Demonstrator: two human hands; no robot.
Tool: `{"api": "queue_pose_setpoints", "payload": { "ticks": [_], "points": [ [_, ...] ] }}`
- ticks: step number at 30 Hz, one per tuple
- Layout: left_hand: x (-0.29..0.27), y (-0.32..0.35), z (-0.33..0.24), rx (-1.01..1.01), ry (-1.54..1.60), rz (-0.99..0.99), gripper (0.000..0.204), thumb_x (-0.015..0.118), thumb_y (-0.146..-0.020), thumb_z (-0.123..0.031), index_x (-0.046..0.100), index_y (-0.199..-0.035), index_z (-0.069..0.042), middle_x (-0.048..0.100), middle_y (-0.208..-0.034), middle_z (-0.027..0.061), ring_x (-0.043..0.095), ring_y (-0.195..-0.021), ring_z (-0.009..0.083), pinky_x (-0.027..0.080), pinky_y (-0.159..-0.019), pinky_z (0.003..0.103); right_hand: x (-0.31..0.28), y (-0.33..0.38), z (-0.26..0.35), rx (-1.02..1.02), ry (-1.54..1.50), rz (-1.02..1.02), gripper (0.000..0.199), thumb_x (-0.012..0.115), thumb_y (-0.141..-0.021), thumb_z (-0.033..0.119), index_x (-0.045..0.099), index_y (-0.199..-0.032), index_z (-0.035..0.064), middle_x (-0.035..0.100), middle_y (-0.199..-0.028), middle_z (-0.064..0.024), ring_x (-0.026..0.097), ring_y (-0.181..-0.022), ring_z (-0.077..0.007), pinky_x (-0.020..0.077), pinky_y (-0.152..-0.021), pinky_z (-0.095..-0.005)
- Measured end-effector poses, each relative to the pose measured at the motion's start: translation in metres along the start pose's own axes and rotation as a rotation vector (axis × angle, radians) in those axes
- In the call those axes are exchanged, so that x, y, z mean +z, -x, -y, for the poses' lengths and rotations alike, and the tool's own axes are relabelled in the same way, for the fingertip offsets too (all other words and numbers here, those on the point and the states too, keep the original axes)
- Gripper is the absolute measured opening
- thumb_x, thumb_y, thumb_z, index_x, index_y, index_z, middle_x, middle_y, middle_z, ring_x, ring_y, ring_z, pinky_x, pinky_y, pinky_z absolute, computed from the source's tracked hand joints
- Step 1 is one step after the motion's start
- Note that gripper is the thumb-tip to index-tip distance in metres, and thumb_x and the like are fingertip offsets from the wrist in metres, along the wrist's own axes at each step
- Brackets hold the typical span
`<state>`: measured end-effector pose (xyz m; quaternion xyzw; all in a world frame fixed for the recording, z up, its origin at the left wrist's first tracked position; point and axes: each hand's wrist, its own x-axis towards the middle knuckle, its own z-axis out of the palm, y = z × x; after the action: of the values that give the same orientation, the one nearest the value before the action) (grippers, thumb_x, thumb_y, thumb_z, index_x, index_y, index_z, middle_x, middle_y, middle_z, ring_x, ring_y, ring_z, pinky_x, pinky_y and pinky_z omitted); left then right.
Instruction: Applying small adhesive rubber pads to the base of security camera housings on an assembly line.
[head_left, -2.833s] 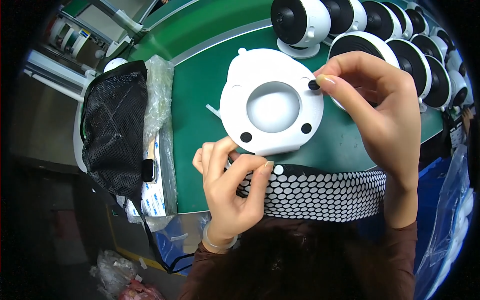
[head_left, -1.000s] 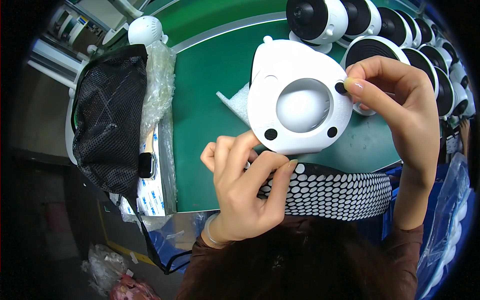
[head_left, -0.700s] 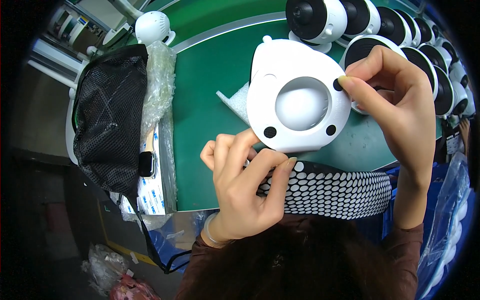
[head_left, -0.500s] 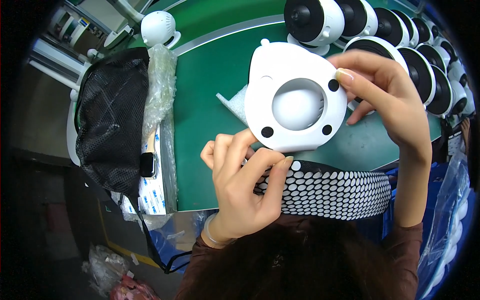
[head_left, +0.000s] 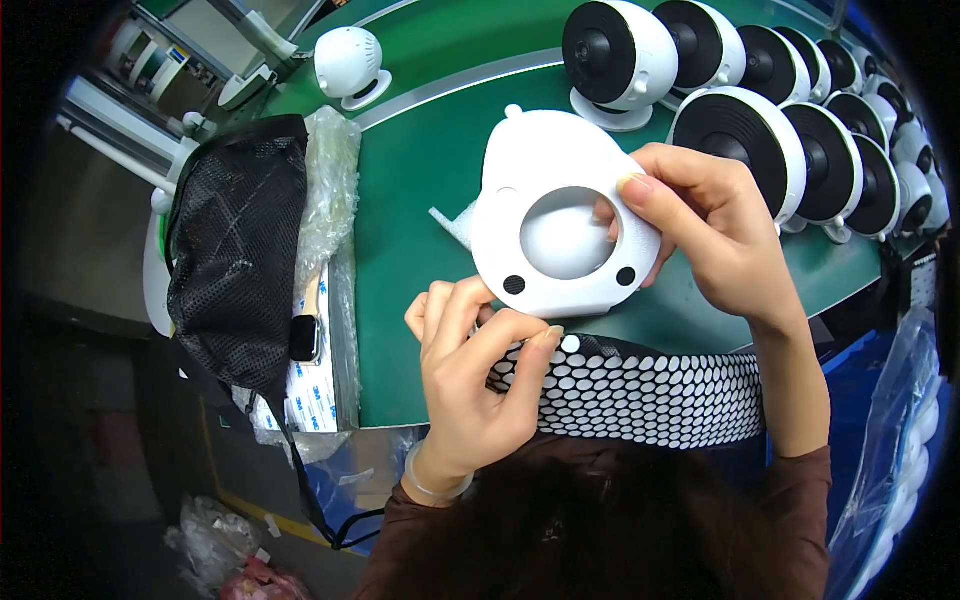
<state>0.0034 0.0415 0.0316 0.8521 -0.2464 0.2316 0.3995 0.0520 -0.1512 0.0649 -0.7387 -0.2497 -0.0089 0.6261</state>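
Note:
A white camera-like device [head_left: 545,150] is tilted up over the green table, its flat base ring facing me and a round white body showing through the hole. Black round pads [head_left: 514,285] sit on the ring. My right hand [head_left: 715,235] grips the ring's right side, thumb pressed on its upper right part, fingers behind. My left hand [head_left: 470,385] is closed at the device's lower left edge; its thumb and index finger pinch the end of a black strip covered in white round dots [head_left: 650,395]. A pale foam piece [head_left: 455,225] pokes out behind the device.
Several white round devices with black fronts [head_left: 735,140] stand in rows at the right. Another white one [head_left: 348,62] stands at the far left. A black mesh bag [head_left: 235,250], bubble wrap [head_left: 330,170] and a dark-faced watch [head_left: 303,338] lie along the left edge.
The device has shifted slightly left and down. My right thumb has slid onto the ring's upper right pad, now hidden, and a right fingertip shows through the hole. My left hand keeps its pinch.

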Motion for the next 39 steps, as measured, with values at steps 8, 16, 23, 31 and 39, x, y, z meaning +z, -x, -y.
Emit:
{"api": "queue_pose_setpoints", "payload": {
  "ticks": [8,16,23,31,39],
  "points": [
    [-0.009,0.014,-0.004,-0.19,-0.044,-0.142,0.003,0.06,-0.067,-0.006,0.058,-0.066,-0.004,0.051,-0.115,0.0157,0.049,-0.087,0.0214,0.024,-0.092,0.038,-0.017,0.008,-0.007,-0.048,-0.096,-0.077,0.03,0.04,-0.089,0.01,0.052,-0.112,-0.0052,0.061,-0.091,-0.0116,0.06,-0.079,-0.0153,0.0526,-0.062,-0.0234],
    [-0.029,0.011,-0.02,0.118,-0.201,-0.048,0.006,0.059,-0.066,-0.004,0.059,-0.068,-0.009,0.061,-0.097,0.004,0.05,-0.104,0.0277,0.012,-0.103,0.048,0.02,0.059,0.018,0.012,0.291,0.153,0.02,0.067,-0.072,0.016,0.063,-0.087,0.0043,0.061,-0.075,-0.0142,0.06,-0.066,-0.0285,0.0465,-0.058,-0.0324],
    [-0.024,0.001,-0.021,0.123,-0.027,0.229,0.013,0.064,-0.064,-0.002,0.061,-0.076,-0.006,0.054,-0.07,0.0013,0.05,-0.07,0.0189,0.032,-0.077,0.035,0.026,0.072,0.009,0.074,0.218,0.12,0.018,0.069,-0.069,0.012,0.063,-0.084,0.0038,0.061,-0.07,-0.0117,0.06,-0.062,-0.0264,0.0459,-0.053,-0.0314],
    [-0.014,-0.009,-0.028,0.198,-0.048,0.22,0.01,0.06,-0.066,0.001,0.055,-0.071,-0.006,0.047,-0.066,0.0028,0.044,-0.063,0.0205,0.029,-0.066,0.033,0.041,0.07,0.012,-0.315,0.413,-0.235,0.021,0.072,-0.062,0.006,0.06,-0.079,0.0075,0.057,-0.074,-0.0026,0.056,-0.063,-0.0188,0.0448,-0.053,-0.0274],
    [-0.01,-0.013,-0.032,0.245,-0.059,0.233,0.01,0.057,-0.066,0.002,0.051,-0.07,-0.005,0.042,-0.066,0.004,0.041,-0.062,0.0211,0.025,-0.065,0.035,0.035,0.071,0.017,-0.267,0.355,-0.254,0.02,0.071,-0.06,-0.002,0.063,-0.077,0.0041,0.062,-0.072,-0.0062,0.057,-0.06,-0.0192,0.0437,-0.055,-0.0262]
  ]
}}
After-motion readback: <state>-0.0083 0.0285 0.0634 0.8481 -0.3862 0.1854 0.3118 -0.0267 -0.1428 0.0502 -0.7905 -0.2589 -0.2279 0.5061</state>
